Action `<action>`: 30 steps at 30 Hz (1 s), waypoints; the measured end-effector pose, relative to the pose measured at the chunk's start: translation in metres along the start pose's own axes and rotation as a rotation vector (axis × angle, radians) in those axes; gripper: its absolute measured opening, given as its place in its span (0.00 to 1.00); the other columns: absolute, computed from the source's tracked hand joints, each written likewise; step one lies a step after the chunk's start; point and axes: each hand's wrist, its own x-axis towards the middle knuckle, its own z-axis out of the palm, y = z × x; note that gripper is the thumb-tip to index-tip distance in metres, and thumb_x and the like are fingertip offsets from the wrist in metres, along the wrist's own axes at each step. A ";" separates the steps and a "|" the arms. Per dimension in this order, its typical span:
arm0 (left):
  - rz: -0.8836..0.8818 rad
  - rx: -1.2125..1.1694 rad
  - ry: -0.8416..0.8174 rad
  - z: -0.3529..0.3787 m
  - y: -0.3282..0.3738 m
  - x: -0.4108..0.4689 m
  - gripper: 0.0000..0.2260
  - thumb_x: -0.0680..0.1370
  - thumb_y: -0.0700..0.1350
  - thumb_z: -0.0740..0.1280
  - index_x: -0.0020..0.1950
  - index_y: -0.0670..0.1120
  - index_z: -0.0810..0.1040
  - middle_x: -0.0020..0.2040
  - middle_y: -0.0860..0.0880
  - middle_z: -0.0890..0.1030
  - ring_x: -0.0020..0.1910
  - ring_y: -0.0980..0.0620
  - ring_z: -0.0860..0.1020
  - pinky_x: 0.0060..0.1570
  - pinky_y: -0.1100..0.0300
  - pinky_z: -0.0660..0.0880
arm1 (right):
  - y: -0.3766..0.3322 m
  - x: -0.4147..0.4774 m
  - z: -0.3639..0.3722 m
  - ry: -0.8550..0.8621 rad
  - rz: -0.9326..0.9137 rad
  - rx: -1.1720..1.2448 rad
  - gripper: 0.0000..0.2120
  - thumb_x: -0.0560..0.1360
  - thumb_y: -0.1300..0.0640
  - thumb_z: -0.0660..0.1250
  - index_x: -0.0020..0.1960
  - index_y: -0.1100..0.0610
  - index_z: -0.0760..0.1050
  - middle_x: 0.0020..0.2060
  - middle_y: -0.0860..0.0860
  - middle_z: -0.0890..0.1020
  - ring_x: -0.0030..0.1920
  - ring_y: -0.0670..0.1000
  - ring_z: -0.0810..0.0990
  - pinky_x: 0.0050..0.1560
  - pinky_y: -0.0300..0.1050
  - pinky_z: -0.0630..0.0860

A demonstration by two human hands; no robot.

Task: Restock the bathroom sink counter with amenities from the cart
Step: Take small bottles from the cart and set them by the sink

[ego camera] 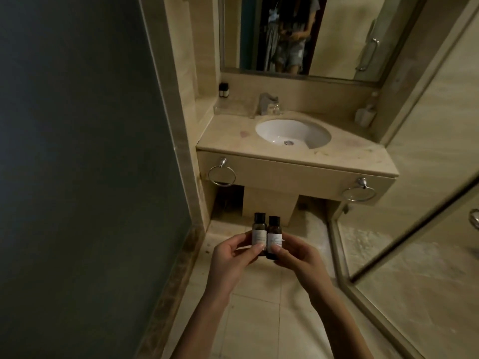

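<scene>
Two small dark bottles, upright and touching side by side, are held out above the floor (259, 312). My left hand (230, 263) pinches the left bottle (259, 230) between thumb and fingers, and my right hand (298, 260) pinches the right bottle (274, 235) the same way. Both have dark caps and pale labels. Well ahead is the table (228, 137) with its white sink (293, 130), a tap (267, 102) behind it, and another pair of bottles (223, 89) on the ledge (204, 102) at its back left.
</scene>
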 end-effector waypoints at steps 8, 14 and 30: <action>-0.056 0.038 -0.034 0.028 0.003 0.103 0.13 0.73 0.41 0.73 0.52 0.56 0.78 0.49 0.56 0.83 0.49 0.57 0.82 0.44 0.65 0.78 | 0.011 0.093 -0.033 0.074 0.036 0.042 0.13 0.71 0.53 0.70 0.56 0.45 0.78 0.48 0.44 0.84 0.47 0.45 0.84 0.43 0.34 0.78; -0.060 0.049 0.000 0.057 0.013 0.220 0.13 0.73 0.40 0.72 0.49 0.57 0.77 0.48 0.56 0.82 0.48 0.57 0.82 0.41 0.67 0.77 | 0.013 0.214 -0.073 0.021 0.044 0.100 0.13 0.74 0.60 0.69 0.56 0.49 0.78 0.45 0.46 0.86 0.45 0.43 0.84 0.42 0.33 0.77; -0.025 0.024 0.163 0.101 0.082 0.475 0.13 0.74 0.41 0.72 0.59 0.47 0.81 0.50 0.49 0.85 0.51 0.51 0.83 0.51 0.56 0.79 | -0.027 0.519 -0.141 -0.203 -0.029 0.064 0.12 0.73 0.66 0.70 0.56 0.58 0.79 0.42 0.51 0.86 0.44 0.49 0.85 0.43 0.38 0.78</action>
